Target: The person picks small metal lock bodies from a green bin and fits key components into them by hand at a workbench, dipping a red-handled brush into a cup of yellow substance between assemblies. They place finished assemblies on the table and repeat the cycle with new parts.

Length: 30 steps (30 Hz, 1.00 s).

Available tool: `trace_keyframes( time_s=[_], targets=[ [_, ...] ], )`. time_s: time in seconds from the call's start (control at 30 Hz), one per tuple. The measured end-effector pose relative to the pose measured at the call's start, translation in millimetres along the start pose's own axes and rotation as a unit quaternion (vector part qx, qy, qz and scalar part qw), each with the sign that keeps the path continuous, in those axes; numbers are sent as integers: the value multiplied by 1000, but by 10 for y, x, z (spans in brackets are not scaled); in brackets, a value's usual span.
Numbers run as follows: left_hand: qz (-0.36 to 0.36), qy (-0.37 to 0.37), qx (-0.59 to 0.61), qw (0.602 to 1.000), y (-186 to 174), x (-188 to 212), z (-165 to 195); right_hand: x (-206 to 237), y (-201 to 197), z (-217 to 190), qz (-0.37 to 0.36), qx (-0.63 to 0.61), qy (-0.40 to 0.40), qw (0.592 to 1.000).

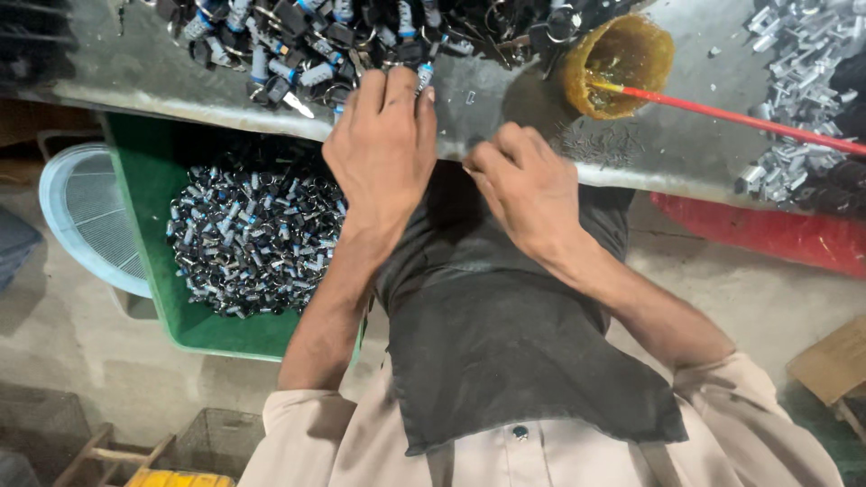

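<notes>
A small black-and-blue part [422, 74] is being touched by the fingers [417, 97] of the left hand [383, 149] at the near edge of the metal tabletop [505, 99]. The part is lying just beyond the fingertips, at the front of a heap of similar parts [361, 36], its long axis running away from the person with the blue end pointing back toward the fingertips. The left fingers are being held close together, curled down over the edge. The right hand [528, 189] is being rested beside it, fingers [492, 153] bunched into a loose fist; whether anything is being pinched inside cannot be told. A green bin [149, 207] of finished pieces is sitting below the tabletop to the left, while a yellow cup [618, 63] with a red stick [740, 117] is standing behind the right hand.
</notes>
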<state>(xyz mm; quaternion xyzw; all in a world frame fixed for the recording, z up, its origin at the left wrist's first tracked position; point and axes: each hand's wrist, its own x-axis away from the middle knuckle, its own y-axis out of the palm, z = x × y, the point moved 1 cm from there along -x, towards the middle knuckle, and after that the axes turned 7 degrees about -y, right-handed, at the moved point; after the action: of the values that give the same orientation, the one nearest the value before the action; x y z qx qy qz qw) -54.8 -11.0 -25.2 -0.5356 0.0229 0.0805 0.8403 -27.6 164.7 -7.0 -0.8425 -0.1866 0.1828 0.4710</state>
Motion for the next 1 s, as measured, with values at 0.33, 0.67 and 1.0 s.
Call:
trace_keyframes(
  time_s=[0.33, 0.67, 1.0],
  targets=[
    [-55, -110, 766, 631, -309, 8, 94, 341, -303, -24, 100, -182, 140, 968],
    [-284, -315, 811, 402, -62, 808, 467, 403, -387, -14, 142, -475, 194, 847],
    [-279, -286, 772, 495, -46, 867, 402, 438, -431, -115, 159, -396, 189, 884]
  ],
)
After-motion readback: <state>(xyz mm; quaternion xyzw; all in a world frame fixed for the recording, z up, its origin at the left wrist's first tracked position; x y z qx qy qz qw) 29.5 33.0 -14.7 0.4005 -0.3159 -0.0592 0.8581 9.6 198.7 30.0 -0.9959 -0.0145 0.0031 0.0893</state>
